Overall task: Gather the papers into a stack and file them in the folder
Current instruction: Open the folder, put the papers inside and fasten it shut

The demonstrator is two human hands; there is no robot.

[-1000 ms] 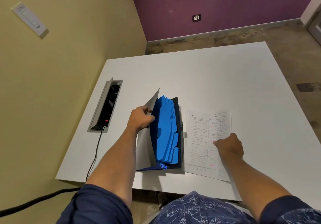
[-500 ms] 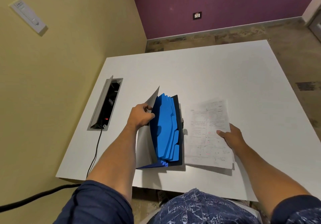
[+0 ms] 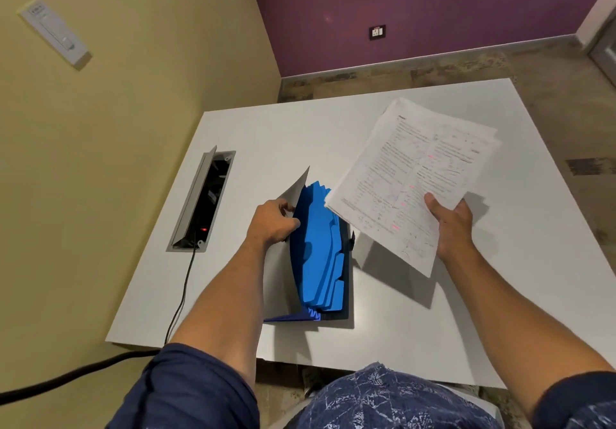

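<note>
Right hand (image 3: 450,225) fingers grip the papers (image 3: 413,175) aloft; left hand (image 3: 271,222) fingers pinch the folder (image 3: 320,255) cover open.

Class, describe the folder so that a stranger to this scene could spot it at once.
Start at the white table. Near its front edge, the left hand holds a grey cover open. That is the folder: its bright blue stepped dividers fan out, unlike the white printed papers beside it.
</note>
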